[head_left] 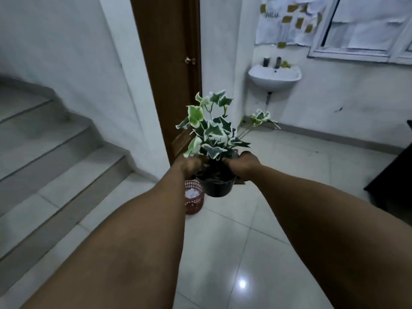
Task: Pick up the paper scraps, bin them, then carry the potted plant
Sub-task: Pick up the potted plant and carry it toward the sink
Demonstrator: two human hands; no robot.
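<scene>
No readable text anywhere, faint dark lettering on the white wall poster, upper right of the frame, too blurred to make out

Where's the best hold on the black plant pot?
Probably at the rim of the black plant pot, from opposite sides, as the left hand and right hand do now. The pot tapers downward, so the wider rim resists slipping, and the ivy leaves crowd the top.

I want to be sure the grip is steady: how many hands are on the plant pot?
2. The left hand grips the rim of the black pot on its left side; the right hand grips the rim on its right side. Leaves hide some fingers.
</scene>
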